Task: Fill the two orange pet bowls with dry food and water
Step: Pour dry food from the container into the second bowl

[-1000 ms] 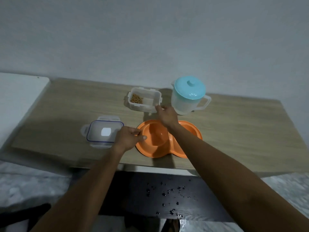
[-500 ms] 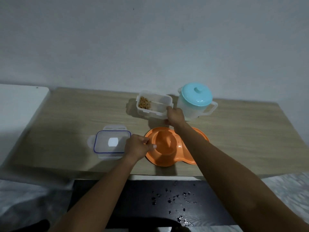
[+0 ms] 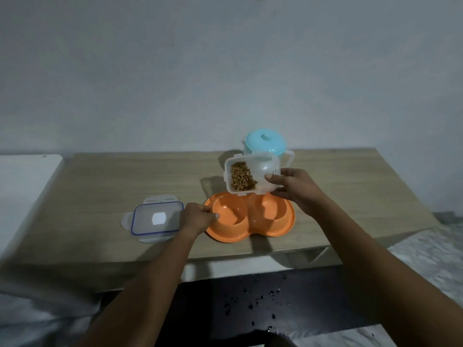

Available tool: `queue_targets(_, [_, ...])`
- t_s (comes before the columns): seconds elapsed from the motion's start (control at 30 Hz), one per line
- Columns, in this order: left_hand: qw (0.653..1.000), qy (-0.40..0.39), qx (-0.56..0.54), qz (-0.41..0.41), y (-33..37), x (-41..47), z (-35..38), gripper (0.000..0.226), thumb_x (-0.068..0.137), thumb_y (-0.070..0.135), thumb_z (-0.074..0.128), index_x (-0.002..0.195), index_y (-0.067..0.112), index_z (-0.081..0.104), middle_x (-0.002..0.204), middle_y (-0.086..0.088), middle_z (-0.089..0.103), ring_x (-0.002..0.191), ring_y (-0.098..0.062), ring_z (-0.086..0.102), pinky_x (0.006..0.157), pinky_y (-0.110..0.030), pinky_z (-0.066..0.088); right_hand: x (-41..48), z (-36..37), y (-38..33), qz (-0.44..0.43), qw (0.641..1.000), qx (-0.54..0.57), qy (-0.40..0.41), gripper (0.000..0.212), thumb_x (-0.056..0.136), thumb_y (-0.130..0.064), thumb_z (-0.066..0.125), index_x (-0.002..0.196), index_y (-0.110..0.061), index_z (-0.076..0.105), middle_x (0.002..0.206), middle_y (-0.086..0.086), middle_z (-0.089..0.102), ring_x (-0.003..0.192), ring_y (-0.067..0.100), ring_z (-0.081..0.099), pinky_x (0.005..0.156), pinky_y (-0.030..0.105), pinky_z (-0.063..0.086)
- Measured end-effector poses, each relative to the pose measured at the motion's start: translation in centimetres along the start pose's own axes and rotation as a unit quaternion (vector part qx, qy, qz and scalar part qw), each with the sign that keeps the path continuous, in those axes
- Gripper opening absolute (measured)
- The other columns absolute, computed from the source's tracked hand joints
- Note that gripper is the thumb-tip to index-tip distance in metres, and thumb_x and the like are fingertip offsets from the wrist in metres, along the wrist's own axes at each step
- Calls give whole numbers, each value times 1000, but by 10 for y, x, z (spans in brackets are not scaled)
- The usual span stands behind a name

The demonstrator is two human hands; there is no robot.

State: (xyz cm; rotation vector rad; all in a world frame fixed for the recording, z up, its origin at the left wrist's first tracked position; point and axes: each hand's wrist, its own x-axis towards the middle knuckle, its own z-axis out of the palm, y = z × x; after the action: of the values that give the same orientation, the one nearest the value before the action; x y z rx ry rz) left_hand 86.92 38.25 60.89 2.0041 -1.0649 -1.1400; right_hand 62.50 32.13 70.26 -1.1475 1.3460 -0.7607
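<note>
An orange double pet bowl (image 3: 265, 230) sits near the front edge of the wooden table; both wells look empty. My left hand (image 3: 196, 220) grips its left rim. My right hand (image 3: 292, 189) holds a clear plastic food container (image 3: 260, 169) lifted above the bowl's back edge and tilted toward me, with brown dry kibble (image 3: 241, 176) gathered at its left side. Behind the container stands a water jug with a light blue lid (image 3: 265, 142), partly hidden by it.
The container's clear lid with a blue seal (image 3: 156, 220) lies flat on the table left of the bowl. A white surface (image 3: 22, 186) adjoins the table's left side. Below the table's front edge is a dark floor with scattered specks (image 3: 253, 304).
My right hand has lifted the food container off the table and tilted it over the bowl. My left hand stays on the bowl's left rim. My view has tilted upward.
</note>
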Motion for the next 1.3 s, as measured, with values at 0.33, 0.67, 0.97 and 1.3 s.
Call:
queue_targets(0.33, [1000,3,-14,-7,1,-4,6,50,78,17,79,123,3,65,124,-15,66,112,-28,63,95,-32,49,-18,-15,6,-99,984,-140,53,31,70,-35,89,96,-30,73,99,0,80,93,20,76,86,50,62])
queue_targets(0.67, [1000,11,-2,-9,0,-3,7,45,79,19,78,121,5,67,119,-14,69,106,-27,65,91,-34,52,-19,-3,4,-161,949,-257,85,72,72,-39,89,134,-12,63,127,5,69,119,21,63,95,33,50])
queue_targets(0.97, [1000,10,-15,2,1,-4,7,41,80,16,77,118,2,68,118,-16,69,106,-27,65,90,-32,50,-20,2,3,-150,952,-255,78,71,71,-41,88,132,-12,66,126,3,70,114,18,63,92,33,52])
queue_targets(1.3, [1000,7,-13,1,0,-4,7,40,79,18,78,116,4,69,113,-14,71,103,-26,66,93,-36,53,-22,10,5,-149,951,-258,81,76,72,-36,90,137,-9,61,133,8,67,125,23,60,92,28,46])
